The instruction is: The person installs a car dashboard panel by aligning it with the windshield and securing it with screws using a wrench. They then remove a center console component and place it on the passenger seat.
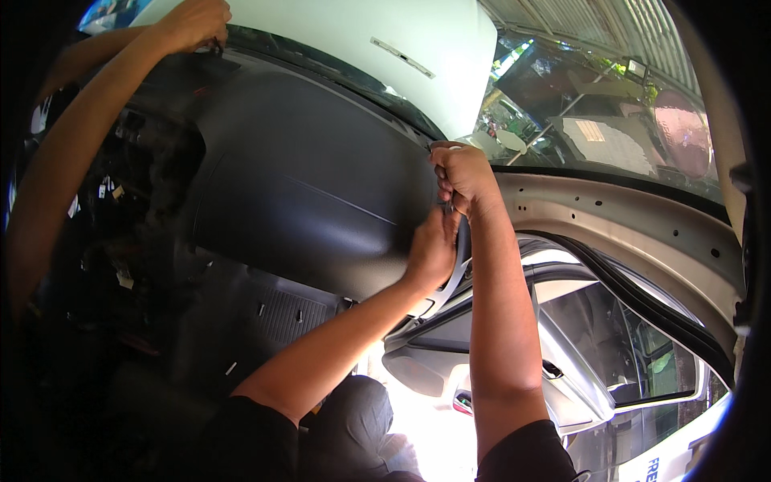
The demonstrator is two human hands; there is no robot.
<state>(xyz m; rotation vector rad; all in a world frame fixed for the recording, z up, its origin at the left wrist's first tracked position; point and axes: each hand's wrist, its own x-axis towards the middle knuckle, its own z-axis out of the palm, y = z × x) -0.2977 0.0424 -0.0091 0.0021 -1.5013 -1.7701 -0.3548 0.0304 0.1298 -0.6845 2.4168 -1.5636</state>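
Note:
A dark car dashboard point(321, 173) fills the middle, its smooth panel lying below the windshield. At its right end, beside the door opening, both of my hands are close together. My right hand point(470, 173) is closed, fingers curled at the dashboard's upper right corner. Just below it my left hand point(434, 249) is closed too and slightly blurred, pressed near the dashboard's end edge. A small dark piece shows between the two hands; its kind cannot be made out.
Another person's hand point(193, 24) works at the dashboard's far left end, their forearms along the left side. An open car door point(562, 361) stands at the lower right. The door frame point(626, 213) runs along the right. Outside the windshield lies a white hood point(353, 48).

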